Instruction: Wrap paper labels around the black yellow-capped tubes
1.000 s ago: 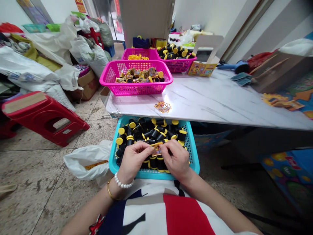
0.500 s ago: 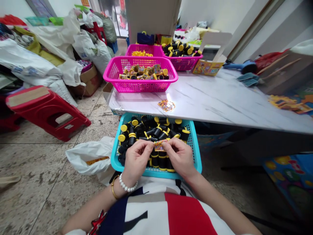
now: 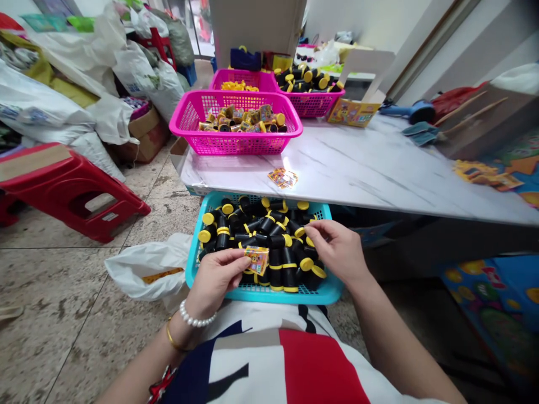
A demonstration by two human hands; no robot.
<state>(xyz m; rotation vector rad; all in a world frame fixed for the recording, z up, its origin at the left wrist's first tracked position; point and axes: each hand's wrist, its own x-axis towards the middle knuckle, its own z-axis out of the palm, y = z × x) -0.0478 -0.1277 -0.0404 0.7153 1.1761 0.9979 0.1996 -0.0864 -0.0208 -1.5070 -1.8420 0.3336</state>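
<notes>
My left hand (image 3: 221, 274), with a pearl bracelet and a gold bangle at the wrist, pinches a small orange-and-purple printed label (image 3: 256, 260) between thumb and fingers. The label is over a turquoise basket (image 3: 334, 294) full of black canisters (image 3: 275, 258) with yellow lids. My right hand (image 3: 340, 249) is at the basket's right side, thumb and forefinger close together above the canisters. What those fingertips hold, if anything, is too small to make out. A loose pile of similar printed labels (image 3: 283, 178) lies on the white marbled table (image 3: 345, 168) beyond the basket.
On the table, a pink basket (image 3: 236, 147) holds canisters with printed wraps; behind it stand pink baskets of yellow lids (image 3: 239, 86) and black canisters (image 3: 309, 78). A printed box (image 3: 351, 112) is beside them. A tipped red stool (image 3: 80, 191) and white bag (image 3: 147, 264) are at left.
My hands have moved apart. My left hand has drawn left with the label; my right hand has let go of it and moved right over the canisters. The view has shifted slightly.
</notes>
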